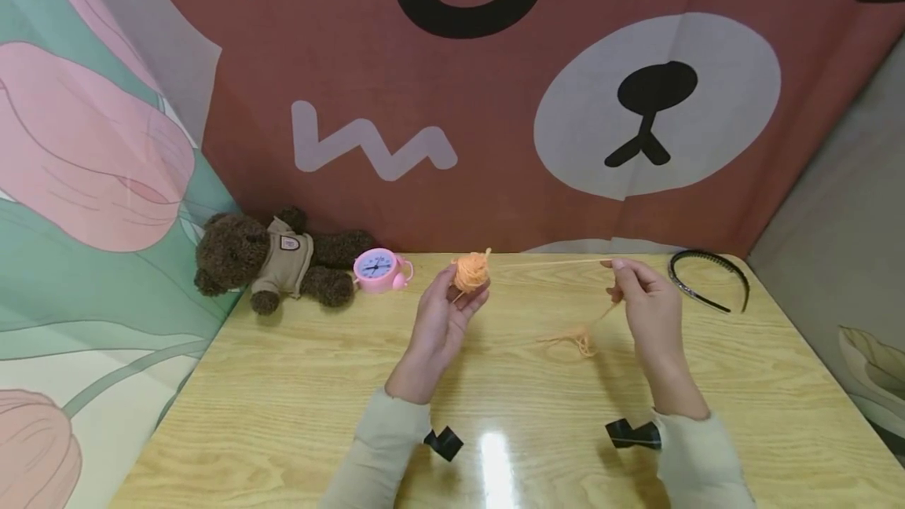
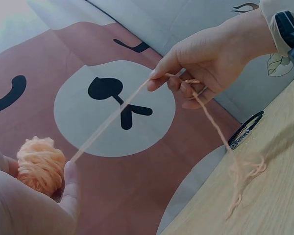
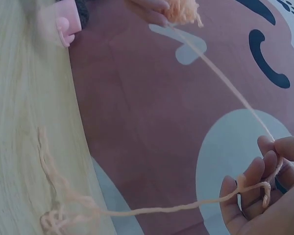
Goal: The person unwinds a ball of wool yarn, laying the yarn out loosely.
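My left hand holds an orange ball of yarn between thumb and fingers, above the table. From the ball a strand of yarn runs taut to my right hand, which pinches it between thumb and forefinger. In the right wrist view the yarn also passes around the curled fingers of that hand. Below it, the strand drops to a small loose tangle of yarn on the table, between the two hands.
A brown teddy bear in a beige shirt lies at the back left of the wooden table. Next to it stands a pink alarm clock. A black headband lies at the back right. A bear-patterned cloth hangs behind.
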Demonstrator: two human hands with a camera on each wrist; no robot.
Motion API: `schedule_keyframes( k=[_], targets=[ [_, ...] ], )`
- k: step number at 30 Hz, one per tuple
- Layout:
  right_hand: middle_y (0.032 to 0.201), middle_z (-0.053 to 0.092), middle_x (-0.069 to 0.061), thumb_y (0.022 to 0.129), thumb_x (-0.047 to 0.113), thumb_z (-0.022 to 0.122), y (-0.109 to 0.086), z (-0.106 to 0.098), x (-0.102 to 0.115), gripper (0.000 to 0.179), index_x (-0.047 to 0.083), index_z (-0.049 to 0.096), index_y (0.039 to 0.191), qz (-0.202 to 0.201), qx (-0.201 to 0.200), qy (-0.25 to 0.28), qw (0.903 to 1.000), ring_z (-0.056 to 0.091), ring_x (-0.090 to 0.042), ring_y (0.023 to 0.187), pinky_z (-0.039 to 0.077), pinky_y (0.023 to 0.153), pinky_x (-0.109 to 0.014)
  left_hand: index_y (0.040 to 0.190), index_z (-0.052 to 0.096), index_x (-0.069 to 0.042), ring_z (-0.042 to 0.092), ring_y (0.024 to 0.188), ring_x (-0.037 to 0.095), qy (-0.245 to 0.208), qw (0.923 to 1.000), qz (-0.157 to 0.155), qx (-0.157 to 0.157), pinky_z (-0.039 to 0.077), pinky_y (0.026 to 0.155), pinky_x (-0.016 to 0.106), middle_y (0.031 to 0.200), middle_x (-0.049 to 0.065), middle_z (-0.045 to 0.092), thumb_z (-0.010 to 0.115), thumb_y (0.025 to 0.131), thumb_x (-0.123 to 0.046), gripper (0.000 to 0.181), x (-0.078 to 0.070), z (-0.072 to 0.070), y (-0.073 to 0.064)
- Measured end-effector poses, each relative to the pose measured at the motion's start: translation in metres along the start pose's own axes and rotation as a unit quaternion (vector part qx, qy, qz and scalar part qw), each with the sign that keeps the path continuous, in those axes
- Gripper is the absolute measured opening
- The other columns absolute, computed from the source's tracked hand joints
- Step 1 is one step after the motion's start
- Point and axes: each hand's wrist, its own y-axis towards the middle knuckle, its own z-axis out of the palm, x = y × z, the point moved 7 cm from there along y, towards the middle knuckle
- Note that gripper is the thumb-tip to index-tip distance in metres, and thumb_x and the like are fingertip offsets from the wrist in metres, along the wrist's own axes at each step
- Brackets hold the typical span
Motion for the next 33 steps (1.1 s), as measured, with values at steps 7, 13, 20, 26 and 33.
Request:
schedule_keyframes(
  k=[7, 13, 20, 26, 33],
  targets=[
    [0.070, 0.057, 0.002, 0.100, 0.033, 0.065, 0.005, -0.015, 0.000, 0.032, 0.004, 0.077, 0.107, 0.004, -0.045, 0.041, 0.9981, 0.059, -0.012, 0.067, 0.057, 0.069, -0.014, 0.143, 0.043, 0.000, 0.064, 0.101, 0.013, 0.019, 0.9995, 0.001, 0.025, 0.059, 0.090, 0.025, 0.117, 0.006, 0.059, 0.042, 0.110, -0.024, 0.041, -0.001, 0.002, 0.000],
    [0.069, 0.056, 0.001, 0.099, 0.030, 0.067, 0.006, -0.020, -0.001, 0.031, 0.002, 0.076, 0.107, 0.013, -0.054, 0.070, 0.9960, 0.060, -0.011, 0.068, 0.055, 0.068, -0.013, 0.137, 0.046, -0.009, 0.065, 0.091, 0.013, -0.040, 0.9965, -0.067, 0.029, 0.060, 0.077, 0.021, 0.112, 0.006, 0.059, 0.043, 0.109, -0.036, 0.039, 0.005, 0.002, -0.001],
    [0.069, 0.057, 0.001, 0.098, 0.030, 0.068, 0.008, -0.027, -0.002, 0.030, 0.002, 0.076, 0.106, 0.019, -0.065, 0.088, 0.9938, 0.059, -0.012, 0.065, 0.055, 0.068, -0.014, 0.125, 0.048, -0.017, 0.067, 0.091, 0.010, -0.054, 0.9907, -0.110, 0.059, 0.058, 0.067, 0.014, 0.113, 0.003, 0.060, 0.048, 0.108, -0.035, 0.024, 0.009, 0.003, -0.004],
    [0.068, 0.057, 0.000, 0.096, 0.024, 0.071, 0.016, -0.056, -0.009, 0.024, 0.001, 0.077, 0.101, 0.035, -0.126, 0.160, 0.9785, 0.057, -0.011, 0.059, 0.054, 0.062, -0.014, 0.115, 0.053, -0.017, 0.068, 0.083, 0.010, -0.040, 0.9909, -0.111, 0.065, 0.056, 0.062, 0.015, 0.108, 0.001, 0.064, 0.052, 0.107, -0.032, 0.018, 0.009, 0.004, -0.004],
    [0.066, 0.055, -0.002, 0.096, 0.020, 0.072, 0.020, -0.085, -0.017, 0.023, -0.003, 0.075, 0.098, 0.023, -0.188, 0.233, 0.9540, 0.056, -0.010, 0.053, 0.048, 0.051, -0.016, 0.121, 0.051, -0.016, 0.068, 0.079, 0.008, -0.018, 0.9904, -0.126, 0.055, 0.056, 0.062, 0.016, 0.109, 0.002, 0.065, 0.053, 0.106, -0.036, 0.025, 0.011, 0.003, -0.004]
  ],
)
